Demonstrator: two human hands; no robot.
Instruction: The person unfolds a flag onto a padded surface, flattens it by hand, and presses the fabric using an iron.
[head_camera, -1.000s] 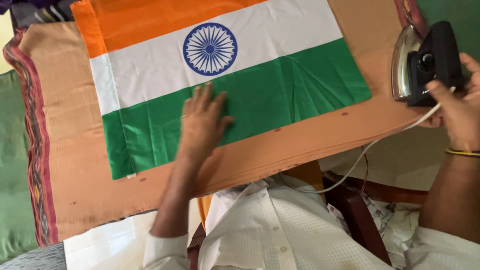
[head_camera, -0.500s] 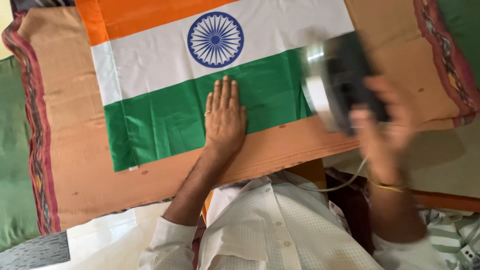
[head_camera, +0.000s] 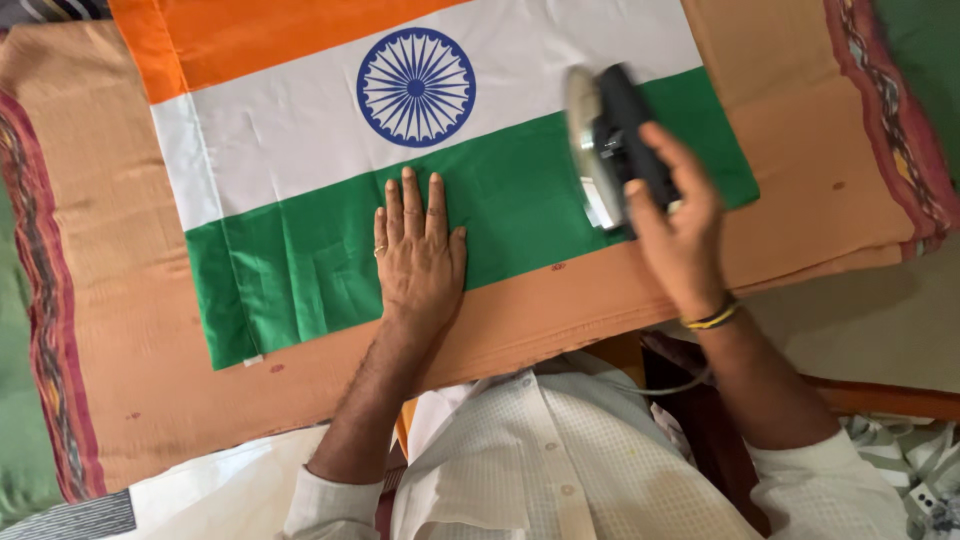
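At the far left edge, a strip of green cloth (head_camera: 20, 440), and beside it a tan blanket (head_camera: 110, 250) with a dark red patterned border, spread flat as the work surface. On top of that, a flag (head_camera: 300, 190) laid out smooth, with an orange band at the top, a white band in the middle bearing a blue spoked wheel (head_camera: 416, 87), and a green band nearest the body. Left hand (head_camera: 420, 255) palm down on the green band, fingers spread slightly and pointing away, a ring on one finger, the heel close to the lower hem of the flag, holding nothing, only pressing the cloth flat. Further right, a black iron (head_camera: 610, 145) with a shiny metal soleplate, tipped on its side so the plate faces left, over the right end of the green band near where green meets white; whether it touches the cloth cannot be told. Right hand (head_camera: 680, 230) wrapped around the iron's handle, fingers closed over it, a yellow and black band on the wrist. Below, a white textured shirt (head_camera: 560, 460) with sleeves rolled at both forearms, and a pale cord (head_camera: 650, 388) trailing under the right arm. At the far right, the blanket's patterned border again, then green cloth in the top corner.
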